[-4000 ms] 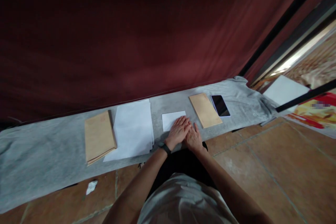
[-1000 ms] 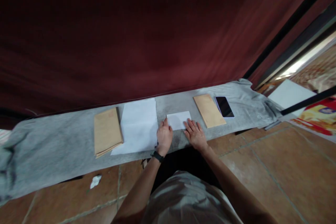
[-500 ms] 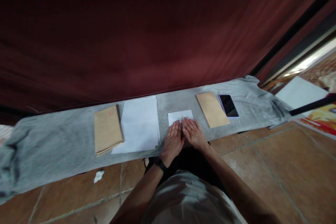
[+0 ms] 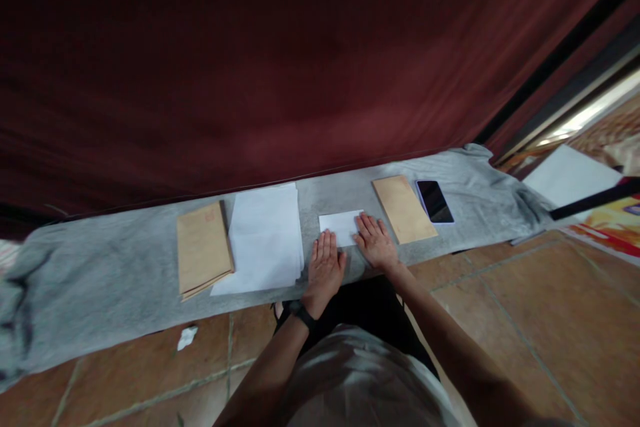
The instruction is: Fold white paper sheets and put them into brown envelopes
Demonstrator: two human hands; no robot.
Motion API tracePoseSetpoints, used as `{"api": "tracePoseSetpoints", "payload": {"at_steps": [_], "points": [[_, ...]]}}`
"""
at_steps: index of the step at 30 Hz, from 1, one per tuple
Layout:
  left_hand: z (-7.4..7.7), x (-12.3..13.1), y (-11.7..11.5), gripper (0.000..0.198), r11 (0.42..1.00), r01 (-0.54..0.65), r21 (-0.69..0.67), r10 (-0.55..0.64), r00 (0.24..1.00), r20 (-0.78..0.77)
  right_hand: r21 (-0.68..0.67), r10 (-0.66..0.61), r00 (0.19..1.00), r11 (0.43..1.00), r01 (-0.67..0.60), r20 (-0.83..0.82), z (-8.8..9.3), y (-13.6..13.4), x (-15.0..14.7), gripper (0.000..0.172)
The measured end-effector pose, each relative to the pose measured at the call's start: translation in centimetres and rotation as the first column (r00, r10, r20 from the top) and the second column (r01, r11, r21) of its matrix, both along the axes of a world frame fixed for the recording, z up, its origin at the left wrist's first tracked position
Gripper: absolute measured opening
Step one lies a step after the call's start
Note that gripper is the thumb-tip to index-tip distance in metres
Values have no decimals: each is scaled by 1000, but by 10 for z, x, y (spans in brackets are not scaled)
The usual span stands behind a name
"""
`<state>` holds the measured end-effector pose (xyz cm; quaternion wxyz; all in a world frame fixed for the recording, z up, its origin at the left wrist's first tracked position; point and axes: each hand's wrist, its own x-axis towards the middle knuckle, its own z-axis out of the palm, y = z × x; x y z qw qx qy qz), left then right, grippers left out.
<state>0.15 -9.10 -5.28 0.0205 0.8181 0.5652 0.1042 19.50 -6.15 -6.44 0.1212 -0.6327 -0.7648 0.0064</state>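
A small folded white paper [image 4: 343, 227] lies on the grey cloth [image 4: 125, 267] in front of me. My left hand [image 4: 326, 269] rests flat at its left edge, fingers stretched out, a dark band on the wrist. Across the paper's right end lie the fingers of my right hand [image 4: 376, 241], spread and flat. Larger white sheets [image 4: 265, 237] are stacked left of my left hand. Beside them sits a pile of brown envelopes [image 4: 204, 247]. Another brown envelope [image 4: 405, 209] lies right of my right hand.
A phone [image 4: 435, 201] with a dark screen lies right of the single envelope. Behind the cloth-covered surface hangs a dark red curtain [image 4: 300, 80]. A white crumpled scrap [image 4: 187, 337] is on the tiled floor [image 4: 150, 373]. A white board [image 4: 573, 177] stands at far right.
My hands have moved apart, the left to the left and the right to the right, sliding outward along the paper. More of the small paper's middle now shows between them.
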Motion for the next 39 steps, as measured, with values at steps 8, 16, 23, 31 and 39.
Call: {"api": "tracePoseSetpoints", "payload": {"at_steps": [8,16,23,31,39], "points": [[5,19,23,61,1000,13,4,-13,999,32,44,-5,1000,999,6,-26,-2,-1,-3,57],[-1,28,53,63,997,54,-47,-52,998,24,60,13,998,998,-10,-55,-4,-1,0,57],[-4,10,48,64,998,-49,-34,50,999,19,73,11,998,997,-8,-54,-7,-1,0,58],[10,-6,24,59,986,169,9,-169,985,22,90,16,999,996,-12,-44,-11,-1,2,58],[16,-18,7,58,931,364,-26,-364,931,14,82,27,998,996,-22,-54,-13,0,4,60]]}}
